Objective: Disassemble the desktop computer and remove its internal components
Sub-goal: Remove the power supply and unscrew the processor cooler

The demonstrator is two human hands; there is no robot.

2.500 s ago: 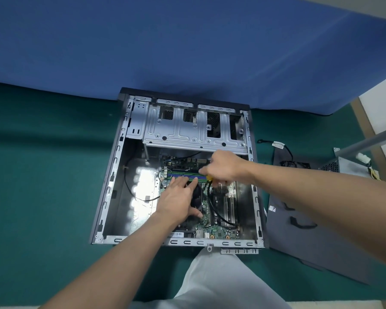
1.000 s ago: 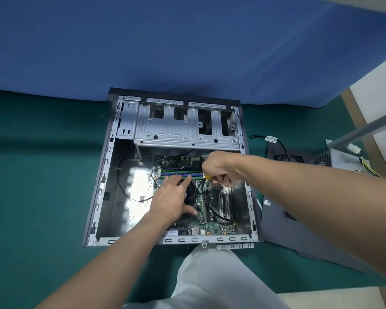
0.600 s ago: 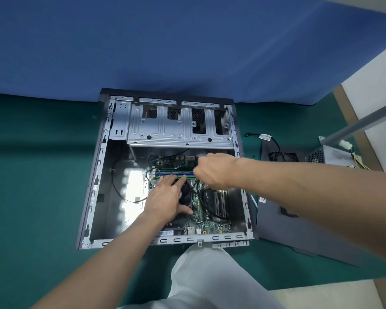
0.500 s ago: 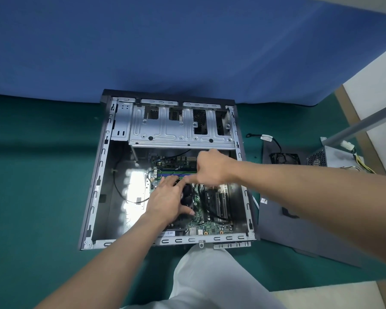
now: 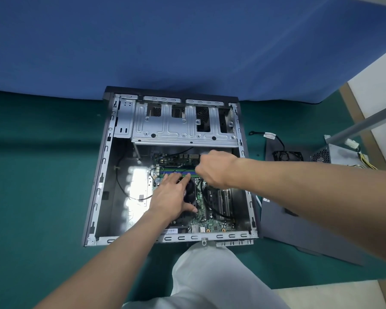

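Your left hand point(image 5: 173, 197) presses flat on the fan point(image 5: 190, 192) in the open case point(image 5: 103, 175) on the surface point(image 5: 42, 175), your right hand point(image 5: 214, 169) is curled with its grip hidden, and a slip there gouges the board point(image 5: 212, 224).

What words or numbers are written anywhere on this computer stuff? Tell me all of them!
No text here can be read.
The barcode sticker at the motherboard's near edge: print too small.
The white tag on the loose black cable: blurred.
The white sticker on the side panel: too small and blurred.
Markings printed on the motherboard: too small.
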